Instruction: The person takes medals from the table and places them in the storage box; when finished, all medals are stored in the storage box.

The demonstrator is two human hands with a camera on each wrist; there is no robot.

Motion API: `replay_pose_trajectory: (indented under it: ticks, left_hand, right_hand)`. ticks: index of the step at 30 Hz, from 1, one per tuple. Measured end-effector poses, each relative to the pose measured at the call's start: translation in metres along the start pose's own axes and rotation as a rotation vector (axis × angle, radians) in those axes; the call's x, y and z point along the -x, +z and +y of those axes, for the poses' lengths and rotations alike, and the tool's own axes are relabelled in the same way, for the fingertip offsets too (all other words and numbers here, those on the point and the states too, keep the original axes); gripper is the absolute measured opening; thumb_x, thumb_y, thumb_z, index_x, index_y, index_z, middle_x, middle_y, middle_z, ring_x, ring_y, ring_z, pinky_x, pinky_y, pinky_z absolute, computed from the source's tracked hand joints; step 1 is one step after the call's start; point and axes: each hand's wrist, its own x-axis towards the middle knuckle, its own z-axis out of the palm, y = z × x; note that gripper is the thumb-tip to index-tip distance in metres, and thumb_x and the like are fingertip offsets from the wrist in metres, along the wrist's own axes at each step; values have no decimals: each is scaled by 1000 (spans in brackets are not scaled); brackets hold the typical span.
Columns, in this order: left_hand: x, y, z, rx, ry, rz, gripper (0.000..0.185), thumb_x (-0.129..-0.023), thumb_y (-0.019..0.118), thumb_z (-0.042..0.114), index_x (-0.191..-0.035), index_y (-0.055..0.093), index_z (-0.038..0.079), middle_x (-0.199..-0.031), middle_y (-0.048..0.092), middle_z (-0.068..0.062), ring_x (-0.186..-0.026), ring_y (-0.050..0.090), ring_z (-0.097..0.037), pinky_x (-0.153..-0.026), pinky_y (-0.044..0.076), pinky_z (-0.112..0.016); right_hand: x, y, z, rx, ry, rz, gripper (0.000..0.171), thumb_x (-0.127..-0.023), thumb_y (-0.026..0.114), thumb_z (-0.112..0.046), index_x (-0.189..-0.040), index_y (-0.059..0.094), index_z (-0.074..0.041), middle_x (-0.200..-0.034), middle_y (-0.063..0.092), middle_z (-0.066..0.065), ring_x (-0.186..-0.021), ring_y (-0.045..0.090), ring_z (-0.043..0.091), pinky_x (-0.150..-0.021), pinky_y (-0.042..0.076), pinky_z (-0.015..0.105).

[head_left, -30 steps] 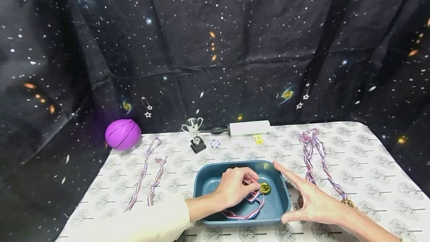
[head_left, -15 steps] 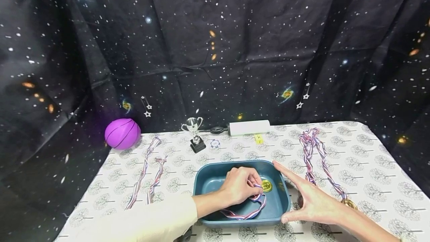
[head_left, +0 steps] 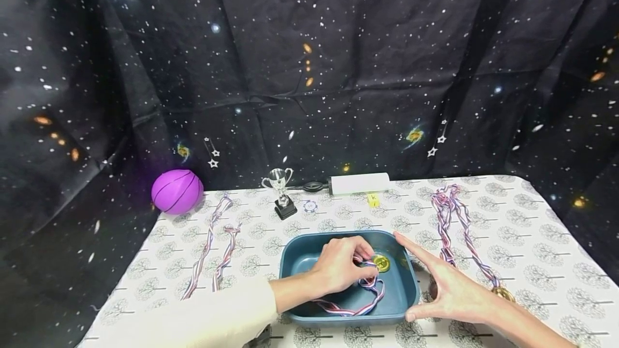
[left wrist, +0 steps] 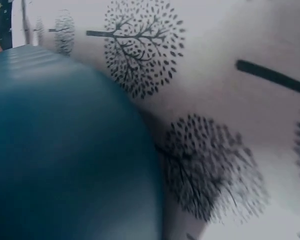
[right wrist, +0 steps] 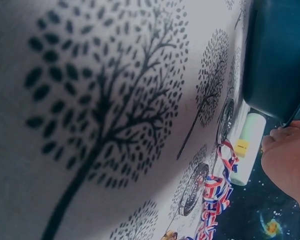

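Observation:
A teal rectangular bin [head_left: 348, 320] stands at the front middle of the table. My left hand [head_left: 333, 265] reaches down inside it, thumb and fingers pinching the red, white and blue ribbon of a gold medal [head_left: 381, 263]. The medal's disc lies by the fingertips, and a loop of its ribbon [head_left: 374, 302] trails along the bin floor. My right hand [head_left: 452, 289] spans the bin's right end with straight fingers, fingertips at the back corner and thumb at the front corner. The left wrist view shows the outer wall of the bin [left wrist: 70, 145].
Ribboned medals [head_left: 503, 292] lie to the right, and two ribbons [head_left: 208, 246] lie to the left. Along the back are a purple ball [head_left: 177, 192], a silver trophy cup [head_left: 280, 192], a poker chip [head_left: 310, 206], a yellow letter block [head_left: 373, 200] and a white cylinder [head_left: 359, 183].
My left hand shifts slightly right and back while handling the ribbon in the bin, and the gold disc moves a little. My right hand stays at the bin's end.

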Motion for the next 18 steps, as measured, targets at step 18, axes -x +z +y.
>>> replay_pose_trajectory:
  ticks: [18]
  left_hand:
    - [65, -139, -60, 214, 29, -88, 56, -100, 77, 25, -153, 59, 23, -152, 59, 11, -137, 58, -32, -116, 44, -57]
  right_hand:
    - [-2, 1, 2, -23, -24, -1, 133, -67, 102, -41, -170, 22, -13, -172, 30, 14, -156, 28, 8, -116, 22, 12]
